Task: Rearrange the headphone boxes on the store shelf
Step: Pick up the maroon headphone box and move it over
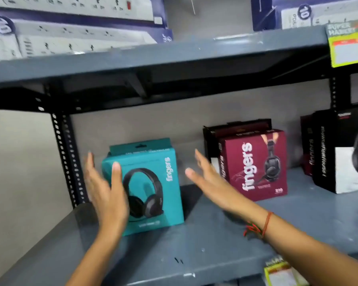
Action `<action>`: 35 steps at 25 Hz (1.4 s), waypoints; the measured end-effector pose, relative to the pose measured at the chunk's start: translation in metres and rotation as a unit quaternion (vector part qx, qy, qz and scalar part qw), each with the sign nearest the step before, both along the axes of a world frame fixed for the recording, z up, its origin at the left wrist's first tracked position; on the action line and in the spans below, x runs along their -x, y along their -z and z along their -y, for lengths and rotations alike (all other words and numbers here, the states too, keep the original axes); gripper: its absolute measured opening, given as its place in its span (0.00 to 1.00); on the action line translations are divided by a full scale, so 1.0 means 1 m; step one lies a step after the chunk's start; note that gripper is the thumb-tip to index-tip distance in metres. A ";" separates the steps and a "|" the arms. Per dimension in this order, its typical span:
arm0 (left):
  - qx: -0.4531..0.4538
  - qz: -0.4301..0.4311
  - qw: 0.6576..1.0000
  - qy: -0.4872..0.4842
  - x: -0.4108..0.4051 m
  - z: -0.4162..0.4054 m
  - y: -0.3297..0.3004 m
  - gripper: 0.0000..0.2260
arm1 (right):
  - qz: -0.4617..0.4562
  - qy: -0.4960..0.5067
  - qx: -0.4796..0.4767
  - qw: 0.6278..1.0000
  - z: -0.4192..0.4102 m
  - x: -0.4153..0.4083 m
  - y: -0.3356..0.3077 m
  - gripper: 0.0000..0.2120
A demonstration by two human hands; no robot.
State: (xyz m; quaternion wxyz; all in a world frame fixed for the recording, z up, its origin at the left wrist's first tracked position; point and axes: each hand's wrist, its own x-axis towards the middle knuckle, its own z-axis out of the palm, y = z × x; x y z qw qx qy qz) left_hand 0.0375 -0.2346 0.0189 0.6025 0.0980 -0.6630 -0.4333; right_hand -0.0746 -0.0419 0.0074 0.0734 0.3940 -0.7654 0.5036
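Note:
A teal headphone box stands upright at the left of the grey shelf. My left hand is at the box's left front corner, fingers spread, its thumb lying over the front face. My right hand hovers flat with fingers apart just right of the teal box, not touching it. A maroon headphone box stands further right with a dark box behind it. At the far right stands a black and white headphone box.
The perforated black upright stands just left of the teal box. The upper shelf overhangs, loaded with power strip boxes. Yellow price tags hang at the upper shelf's edge and at the lower shelf's edge.

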 end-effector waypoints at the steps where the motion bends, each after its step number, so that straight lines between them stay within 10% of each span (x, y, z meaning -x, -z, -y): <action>1: 0.054 -0.030 0.998 -0.003 0.001 -0.015 -0.008 0.35 | -0.020 0.019 0.034 0.999 -0.010 0.001 -0.009 0.52; 8: 0.060 0.082 0.965 0.242 0.079 -0.140 -0.014 0.28 | -0.082 0.188 0.266 0.942 -0.128 0.051 -0.016 0.40; 15: -0.121 0.266 0.878 0.379 0.123 -0.193 0.018 0.23 | 0.144 0.136 0.114 0.974 -0.186 0.133 0.019 0.36; 19: -0.094 0.272 0.912 0.293 0.117 -0.203 0.018 0.24 | 0.144 0.070 0.114 0.980 -0.204 0.134 0.016 0.57; 24: -0.089 0.260 0.953 0.124 0.096 -0.186 -0.013 0.57 | 0.091 0.077 0.112 0.987 -0.224 0.107 -0.039 0.36; 27: -0.090 0.262 0.956 0.097 0.073 -0.181 -0.020 0.52 | 0.082 0.073 0.091 0.990 -0.220 0.095 -0.050 0.44; 31: -0.069 0.250 0.965 0.037 0.024 -0.177 -0.006 0.31 | 0.079 0.008 0.087 0.993 -0.185 0.059 -0.038 0.29; 35: -0.103 0.210 0.971 -0.040 -0.021 -0.157 0.022 0.30 | 0.051 -0.066 0.040 0.996 -0.129 0.025 -0.011 0.27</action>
